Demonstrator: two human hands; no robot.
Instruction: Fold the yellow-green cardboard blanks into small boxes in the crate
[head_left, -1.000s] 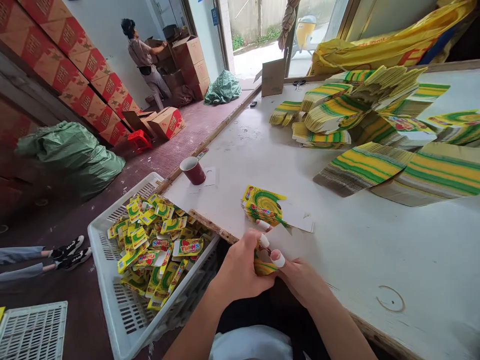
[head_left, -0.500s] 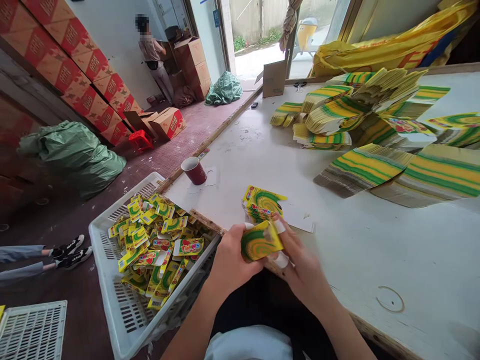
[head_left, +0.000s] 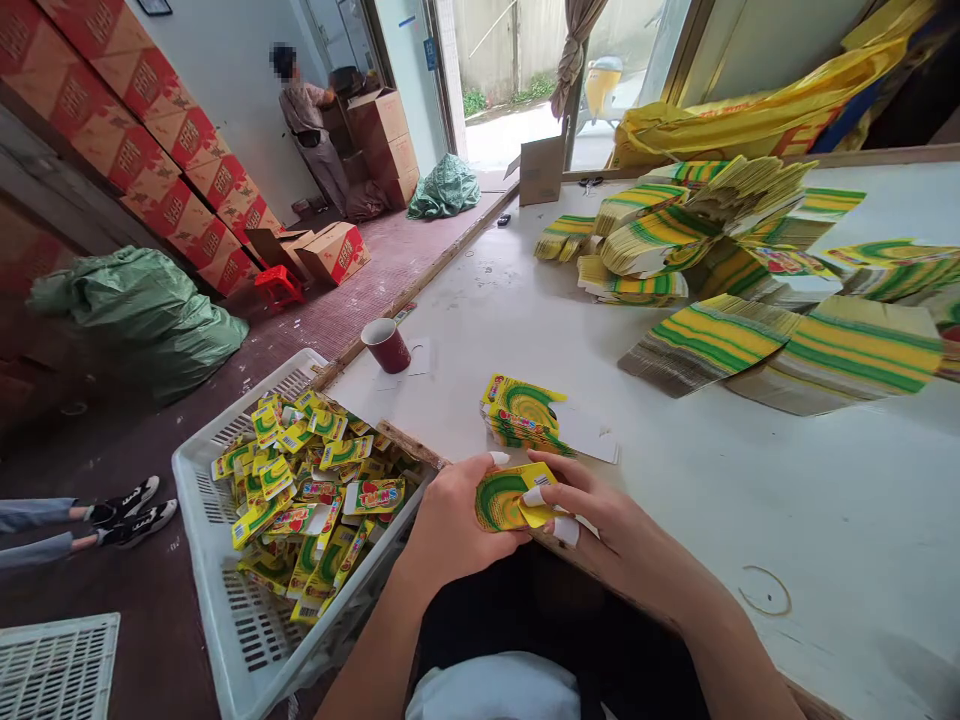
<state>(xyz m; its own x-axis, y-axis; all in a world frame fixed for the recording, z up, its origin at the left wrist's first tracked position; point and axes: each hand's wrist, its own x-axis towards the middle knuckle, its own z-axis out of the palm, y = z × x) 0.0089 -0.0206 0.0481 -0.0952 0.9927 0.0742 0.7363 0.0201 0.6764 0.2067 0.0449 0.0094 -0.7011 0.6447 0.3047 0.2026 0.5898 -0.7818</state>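
A small yellow-and-green printed carton [head_left: 501, 500] is held between both hands just over the table's front edge. My left hand [head_left: 459, 515] grips its left end, thumb on top. Fingers of my right hand [head_left: 592, 510] close on its right end and press at the end flap; white covers sit on several fingertips. Just beyond the hands lies a small stack of flat cartons [head_left: 525, 410] of the same print, with white flaps out to the right. At my left, a white plastic crate [head_left: 196, 530] holds a heap of folded yellow cartons [head_left: 319, 500].
Bundles of flat printed cartons [head_left: 855, 345] spread over the right rear of the white table [head_left: 750, 480]. A dark red mug [head_left: 388, 348] stands near its left edge, and a rubber band [head_left: 772, 592] lies at right. Behind are stacked red boxes [head_left: 165, 140] and a person [head_left: 311, 125].
My right hand has shifted on the carton, its fingers now over the right end flap. The carton lies flatter. The view has moved slightly.
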